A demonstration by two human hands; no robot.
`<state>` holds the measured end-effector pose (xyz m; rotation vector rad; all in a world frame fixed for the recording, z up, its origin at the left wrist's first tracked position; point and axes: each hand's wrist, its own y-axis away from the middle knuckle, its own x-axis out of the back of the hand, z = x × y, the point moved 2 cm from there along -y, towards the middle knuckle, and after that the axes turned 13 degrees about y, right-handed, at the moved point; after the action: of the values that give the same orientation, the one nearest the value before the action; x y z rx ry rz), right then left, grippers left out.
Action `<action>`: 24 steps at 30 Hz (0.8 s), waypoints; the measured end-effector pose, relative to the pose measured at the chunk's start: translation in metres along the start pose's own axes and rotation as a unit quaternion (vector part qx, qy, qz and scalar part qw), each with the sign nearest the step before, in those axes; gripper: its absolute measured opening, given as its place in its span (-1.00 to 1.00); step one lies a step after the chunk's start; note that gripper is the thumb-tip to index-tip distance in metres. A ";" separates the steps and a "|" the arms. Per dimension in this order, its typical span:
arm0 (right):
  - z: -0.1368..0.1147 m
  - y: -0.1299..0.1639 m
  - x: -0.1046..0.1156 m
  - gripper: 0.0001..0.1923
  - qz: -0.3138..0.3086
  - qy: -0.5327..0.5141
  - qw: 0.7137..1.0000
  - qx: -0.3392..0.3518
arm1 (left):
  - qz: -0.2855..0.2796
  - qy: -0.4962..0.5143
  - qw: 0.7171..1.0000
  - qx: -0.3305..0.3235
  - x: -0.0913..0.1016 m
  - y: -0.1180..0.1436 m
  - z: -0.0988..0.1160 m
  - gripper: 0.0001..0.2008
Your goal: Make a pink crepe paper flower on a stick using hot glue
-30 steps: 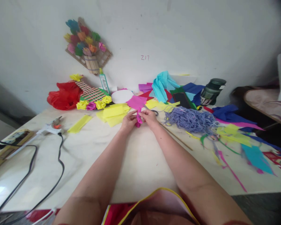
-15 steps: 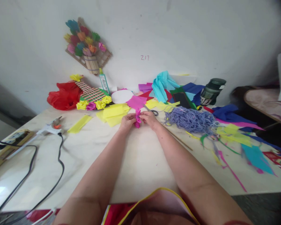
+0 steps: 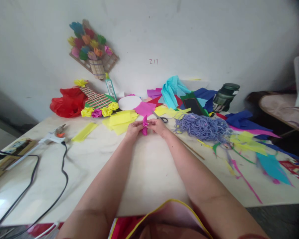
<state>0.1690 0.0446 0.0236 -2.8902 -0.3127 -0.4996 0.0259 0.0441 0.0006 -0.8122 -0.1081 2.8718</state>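
Between my two hands, just over the middle of the table, is a small gathered piece of magenta crepe paper (image 3: pixel 145 126). My left hand (image 3: pixel 135 128) pinches its left side, and my right hand (image 3: pixel 157 126) grips it from the right with fingers closed. The paper stands roughly upright, its ends poking out above and below the fingers. Right behind it lies a flat magenta paper sheet (image 3: pixel 145 108). Yellow paper pieces (image 3: pixel 123 121) rest beyond my left hand. Scissors (image 3: pixel 163 119) lie just past my right hand, with a thin stick (image 3: pixel 191 148) beside that forearm.
A heap of purple-blue cord (image 3: pixel 201 127) sits on the right among paper scraps. At left are a glue gun (image 3: pixel 55 136), its black cable and a power strip (image 3: pixel 12 152). A flower-trimmed stick craft (image 3: pixel 96 98), glue bottle (image 3: pixel 110 87) and dark jar (image 3: pixel 226 97) stand along the wall.
The magenta paper has turned between my fingers and looks narrower and more compact. Both hands have shifted very slightly left, still pinching it.
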 end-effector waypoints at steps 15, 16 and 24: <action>0.000 -0.002 -0.003 -0.69 0.073 -0.039 0.995 -0.050 | -0.019 -0.004 1.000 0.019 -0.004 0.004 0.001 -0.62; 0.001 -0.002 -0.004 -0.67 0.069 -0.051 0.995 -0.055 | -0.019 -0.004 1.000 0.023 -0.003 0.004 0.001 -0.62; 0.004 0.000 -0.003 -0.65 0.020 -0.045 0.997 -0.060 | -0.056 -0.035 0.998 0.006 -0.003 0.005 0.001 -0.59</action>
<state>0.1677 0.0452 0.0195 -3.0349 -0.2441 -0.3944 0.0277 0.0390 0.0022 -0.6811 -0.1409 2.7923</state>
